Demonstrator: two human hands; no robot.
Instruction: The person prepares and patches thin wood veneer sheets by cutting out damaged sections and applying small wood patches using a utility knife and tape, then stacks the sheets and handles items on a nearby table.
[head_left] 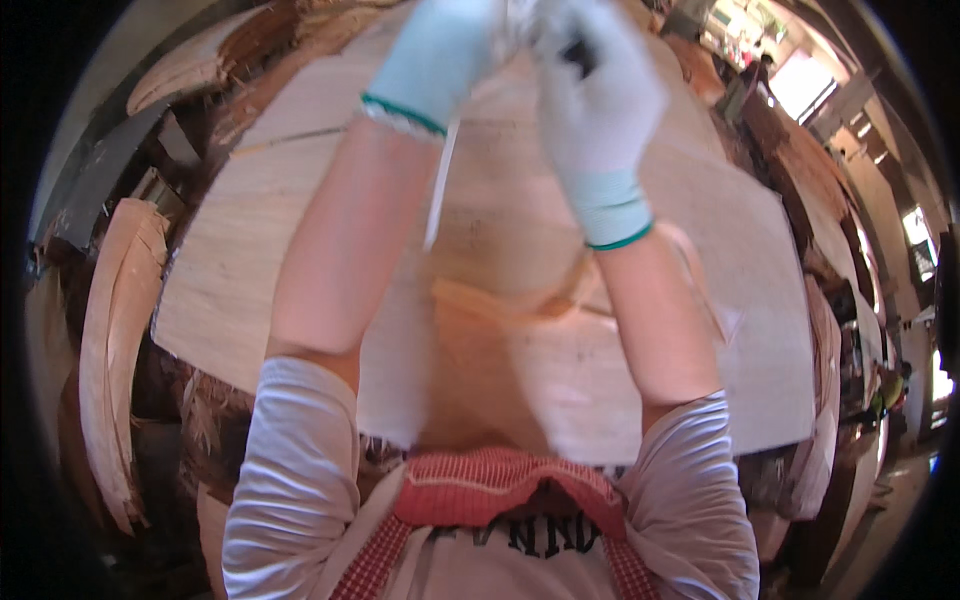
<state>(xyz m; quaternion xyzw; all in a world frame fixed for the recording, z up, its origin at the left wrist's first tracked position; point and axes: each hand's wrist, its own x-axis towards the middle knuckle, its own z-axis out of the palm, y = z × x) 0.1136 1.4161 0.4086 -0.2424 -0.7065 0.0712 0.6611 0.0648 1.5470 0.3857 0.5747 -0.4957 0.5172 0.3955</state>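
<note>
Both my hands wear pale gloves with green-edged cuffs and reach to the top edge of the head view, over a large sheet of light wood veneer [240,270]. My left hand [445,45] is cut off by the edge, and its fingers are hidden. A thin white strip [437,190] hangs beside its wrist; whether the hand holds it I cannot tell. Close by on the right is my right hand [600,95], with a dark patch on the glove. Motion smears its fingers. A thin, curved, brownish piece of veneer [480,300] lies blurred on the sheet between my forearms.
Curled veneer pieces [115,340] and rough wood scraps lie along the left side. More bent sheets [805,165] are stacked on the right. Another person [755,80] is far off at the upper right, near bright windows.
</note>
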